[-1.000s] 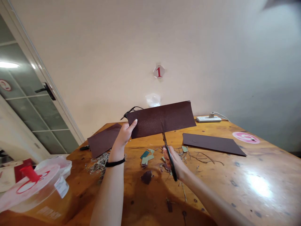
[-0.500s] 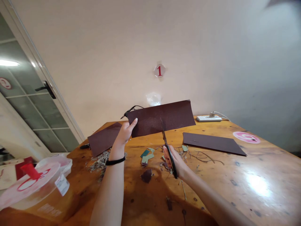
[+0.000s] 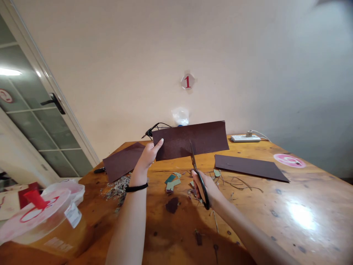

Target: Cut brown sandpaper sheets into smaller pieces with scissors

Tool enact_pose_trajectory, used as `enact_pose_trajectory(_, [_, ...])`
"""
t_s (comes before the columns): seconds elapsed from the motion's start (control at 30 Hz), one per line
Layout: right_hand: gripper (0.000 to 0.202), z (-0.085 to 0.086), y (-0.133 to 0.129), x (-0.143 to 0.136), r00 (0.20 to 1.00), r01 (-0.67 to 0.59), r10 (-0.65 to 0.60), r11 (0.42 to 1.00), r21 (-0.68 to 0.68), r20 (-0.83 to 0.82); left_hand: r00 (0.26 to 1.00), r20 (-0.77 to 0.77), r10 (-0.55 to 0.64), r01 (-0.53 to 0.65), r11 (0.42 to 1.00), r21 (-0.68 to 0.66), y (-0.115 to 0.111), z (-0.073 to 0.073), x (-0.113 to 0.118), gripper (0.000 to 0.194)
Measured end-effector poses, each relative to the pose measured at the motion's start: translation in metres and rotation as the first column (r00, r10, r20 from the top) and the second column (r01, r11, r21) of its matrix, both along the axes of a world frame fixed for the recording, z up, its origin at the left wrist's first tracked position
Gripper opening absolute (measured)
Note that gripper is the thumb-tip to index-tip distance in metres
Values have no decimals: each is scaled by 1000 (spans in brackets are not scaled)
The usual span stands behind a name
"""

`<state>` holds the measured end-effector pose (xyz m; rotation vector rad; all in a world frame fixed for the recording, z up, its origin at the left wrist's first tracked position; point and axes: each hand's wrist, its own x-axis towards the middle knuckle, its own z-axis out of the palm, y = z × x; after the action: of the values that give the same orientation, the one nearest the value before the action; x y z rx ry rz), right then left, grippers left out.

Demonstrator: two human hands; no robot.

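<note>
My left hand (image 3: 149,154) pinches the left end of a dark brown rectangular sheet (image 3: 206,136), thumb on the near face and the other fingers hidden behind. The sheet is held up above the table, tilted toward me. My right hand (image 3: 209,187) is closed round the handles of black-handled scissors (image 3: 202,187). Their blades point up and meet the lower edge of the sheet near its middle, one blade showing in front of it. Two more brown sheets lie on the table, one at the left (image 3: 124,162) and one at the right (image 3: 249,168).
On the wooden table (image 3: 264,221) lie green scraps (image 3: 173,184), a brown scrap (image 3: 172,205), shredded bits (image 3: 118,191) and thin dry stems (image 3: 242,183). A power strip (image 3: 245,138) sits by the wall. A lidded plastic tub (image 3: 52,235) stands at the left front.
The sheet has shifted slightly right and its far edge has dipped a little. The left hand moved with it. The scissors stay at the lower edge, almost in the same place.
</note>
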<state>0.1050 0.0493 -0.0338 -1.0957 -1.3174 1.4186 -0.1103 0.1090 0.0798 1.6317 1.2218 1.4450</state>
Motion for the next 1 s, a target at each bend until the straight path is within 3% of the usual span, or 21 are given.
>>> enact_pose_trajectory(0.1, [43, 6, -3, 3, 961, 100, -147, 974, 204, 232, 999, 31, -43, 43, 999, -8, 2, -1, 4, 33])
enact_pose_trajectory(0.23, [37, 21, -9, 7, 875, 102, -252, 931, 351, 414, 997, 43, -61, 61, 998, -14, 2, -1, 6, 33])
enact_pose_trajectory(0.4, [39, 27, -12, 7, 853, 78, -247, 931, 355, 460, 1000, -17, -13, 13, 1000, 26, 1, -1, 4, 39])
enact_pose_trajectory(0.53, [42, 27, -13, 7, 850, 58, -232, 934, 353, 473, 999, -2, -42, 42, 996, 74, 4, -3, 3, 42])
enact_pose_trajectory(1.0, [43, 23, -9, 7, 840, 66, -271, 911, 407, 470, 998, 30, -48, 46, 997, 59, 1, 0, 7, 43])
